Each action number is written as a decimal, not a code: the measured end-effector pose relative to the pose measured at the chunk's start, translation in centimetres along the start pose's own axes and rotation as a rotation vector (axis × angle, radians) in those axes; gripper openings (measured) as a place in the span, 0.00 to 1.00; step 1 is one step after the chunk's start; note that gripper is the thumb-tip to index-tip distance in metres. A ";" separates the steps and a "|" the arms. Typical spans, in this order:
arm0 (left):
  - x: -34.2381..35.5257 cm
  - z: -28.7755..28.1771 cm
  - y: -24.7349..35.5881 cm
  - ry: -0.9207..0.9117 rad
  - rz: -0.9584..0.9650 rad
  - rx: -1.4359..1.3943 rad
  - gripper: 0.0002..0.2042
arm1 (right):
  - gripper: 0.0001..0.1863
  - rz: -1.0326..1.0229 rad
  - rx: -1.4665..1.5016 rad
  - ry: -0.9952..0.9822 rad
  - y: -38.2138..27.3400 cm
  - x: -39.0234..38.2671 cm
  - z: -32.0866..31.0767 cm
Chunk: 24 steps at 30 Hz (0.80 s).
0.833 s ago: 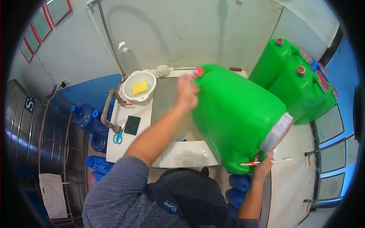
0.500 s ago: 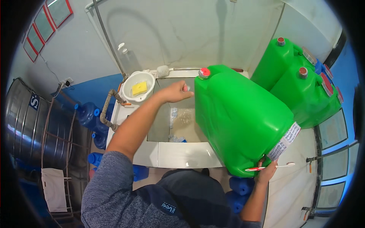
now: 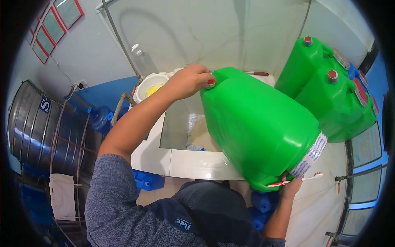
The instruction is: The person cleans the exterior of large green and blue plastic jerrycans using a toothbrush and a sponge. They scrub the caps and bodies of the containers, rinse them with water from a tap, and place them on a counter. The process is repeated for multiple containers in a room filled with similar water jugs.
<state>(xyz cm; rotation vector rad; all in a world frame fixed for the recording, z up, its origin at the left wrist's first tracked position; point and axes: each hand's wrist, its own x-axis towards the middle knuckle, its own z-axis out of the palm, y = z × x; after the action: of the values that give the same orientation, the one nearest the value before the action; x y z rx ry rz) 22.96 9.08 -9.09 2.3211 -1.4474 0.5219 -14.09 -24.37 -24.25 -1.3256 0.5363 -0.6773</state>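
Sink [image 3: 201,165] below, cap [image 3: 212,82] against fingers [image 3: 203,77]

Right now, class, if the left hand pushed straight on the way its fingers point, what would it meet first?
Probably the red cap of the green jug, which the fingers of the left hand seem to touch; depth there is hard to judge.

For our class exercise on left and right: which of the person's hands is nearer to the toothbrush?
Right. The right hand holds the toothbrush, beside the near end of the green jug; the left hand is well away, at the red cap on the jug's far end.
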 end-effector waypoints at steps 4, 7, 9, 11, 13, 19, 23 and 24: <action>-0.1 -0.1 -0.4 -0.006 0.088 0.047 0.06 | 0.22 0.015 0.030 -0.023 0.9 0.5 -0.8; 0.3 -0.3 -0.6 -0.041 0.059 0.066 0.07 | 0.19 0.016 0.014 -0.081 0.4 0.1 -0.9; 0.5 -0.5 -0.8 -0.065 0.093 0.085 0.07 | 0.17 0.002 -0.028 -0.085 0.5 -0.3 -1.2; 0.7 -0.4 -0.8 -0.047 0.140 0.090 0.08 | 0.15 -0.039 -0.082 -0.046 1.5 -0.4 -2.0; 0.1 0.1 -0.7 0.008 0.192 0.085 0.08 | 0.13 -0.104 -0.115 -0.001 2.1 -0.5 -2.7; -2.6 2.3 -0.9 0.256 0.220 0.189 0.09 | 0.17 -0.065 -0.035 0.117 0.9 -1.5 -2.5; -2.9 2.8 -1.5 0.252 0.218 0.233 0.09 | 0.16 -0.342 -0.353 0.196 1.9 -1.8 -3.0; -2.8 2.9 -1.5 0.234 0.214 0.229 0.08 | 0.15 -0.356 -0.447 0.154 3.2 -1.6 -4.9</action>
<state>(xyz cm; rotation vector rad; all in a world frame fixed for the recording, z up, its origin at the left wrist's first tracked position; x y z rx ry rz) 23.55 10.46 -13.14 2.1886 -1.5986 1.0319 -18.16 -26.31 -28.24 -1.8228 0.6040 -0.9965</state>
